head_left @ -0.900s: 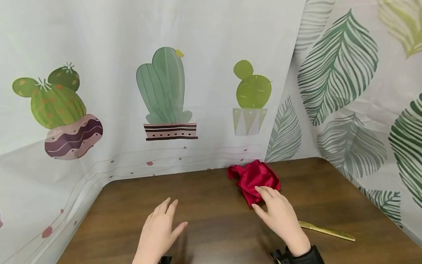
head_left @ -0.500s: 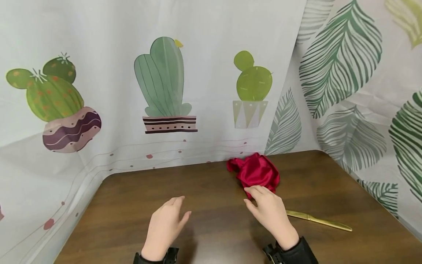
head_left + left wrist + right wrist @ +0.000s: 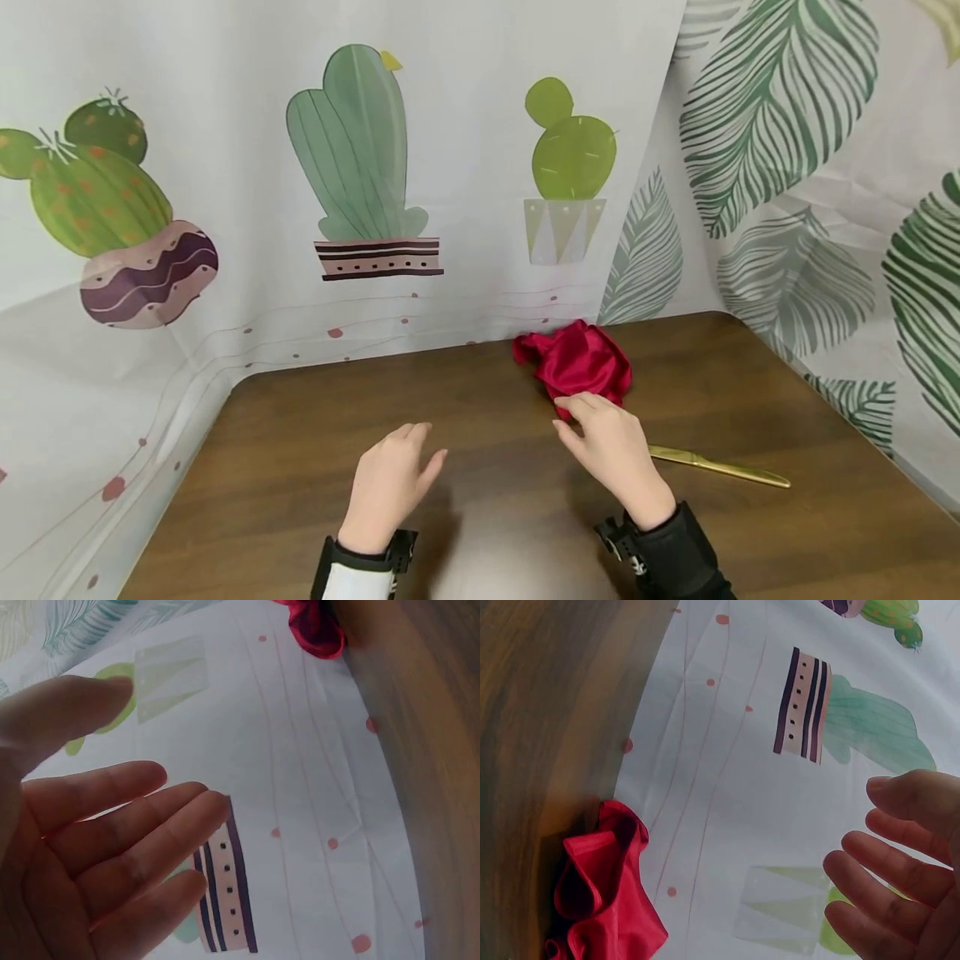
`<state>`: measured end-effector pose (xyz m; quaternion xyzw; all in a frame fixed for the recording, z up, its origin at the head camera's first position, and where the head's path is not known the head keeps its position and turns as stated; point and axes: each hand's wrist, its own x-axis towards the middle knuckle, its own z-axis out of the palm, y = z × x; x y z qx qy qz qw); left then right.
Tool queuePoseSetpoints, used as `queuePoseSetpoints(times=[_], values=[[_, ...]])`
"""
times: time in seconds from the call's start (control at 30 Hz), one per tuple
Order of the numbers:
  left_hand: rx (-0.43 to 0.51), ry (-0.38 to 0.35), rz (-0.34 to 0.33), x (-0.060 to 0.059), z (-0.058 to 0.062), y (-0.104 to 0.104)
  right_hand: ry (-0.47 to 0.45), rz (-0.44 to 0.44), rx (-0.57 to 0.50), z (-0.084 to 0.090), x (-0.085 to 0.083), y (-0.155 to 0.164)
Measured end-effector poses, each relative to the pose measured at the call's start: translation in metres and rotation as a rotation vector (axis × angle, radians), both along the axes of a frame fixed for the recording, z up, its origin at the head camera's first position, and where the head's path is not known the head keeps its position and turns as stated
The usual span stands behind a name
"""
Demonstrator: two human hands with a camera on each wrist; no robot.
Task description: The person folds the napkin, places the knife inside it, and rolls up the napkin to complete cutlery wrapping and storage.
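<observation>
My left hand (image 3: 390,483) hovers over the left middle of the table, holding nothing; in the left wrist view its fingers (image 3: 150,832) are relaxed and slightly bent. My right hand (image 3: 611,450) is also held above the table with nothing in it, its fingers (image 3: 892,862) loosely bent. Beyond the right hand, a crumpled shiny red cloth (image 3: 577,362) lies near the table's back edge, partly covered by that hand in the head view. To the right of the hand lies a gold table knife (image 3: 720,467), its left end hidden behind the hand.
The brown wooden table (image 3: 300,433) has rounded back corners. Behind it hangs a white curtain (image 3: 465,167) printed with potted cacti, and at the right a leaf-patterned curtain (image 3: 795,275). Both wrists wear black bands.
The head view has tilted down, so the cloth and knife appear higher. In the head view, my left hand has shifted up and right, my right hand slightly left and up. Both stay unladen.
</observation>
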<state>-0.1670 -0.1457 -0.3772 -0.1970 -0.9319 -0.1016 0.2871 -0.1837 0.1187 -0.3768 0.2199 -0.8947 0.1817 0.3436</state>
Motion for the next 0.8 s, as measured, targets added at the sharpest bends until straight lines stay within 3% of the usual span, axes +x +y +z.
queuePoseSetpoints(times=[0.27,0.47,0.67,0.8], values=[[0.047,-0.065,-0.080,-0.030,0.004,0.018,0.002,-0.067,-0.038,0.018,-0.014,0.023],[0.048,-0.091,-0.135,-0.059,0.007,0.040,-0.044,-0.147,-0.056,0.034,-0.040,0.049],[-0.063,-0.148,-0.176,-0.086,0.000,0.070,-0.153,-0.180,-0.050,0.033,-0.069,0.073],[-0.204,-0.190,-0.233,-0.101,-0.007,0.091,-0.299,-0.178,-0.022,0.026,-0.091,0.082]])
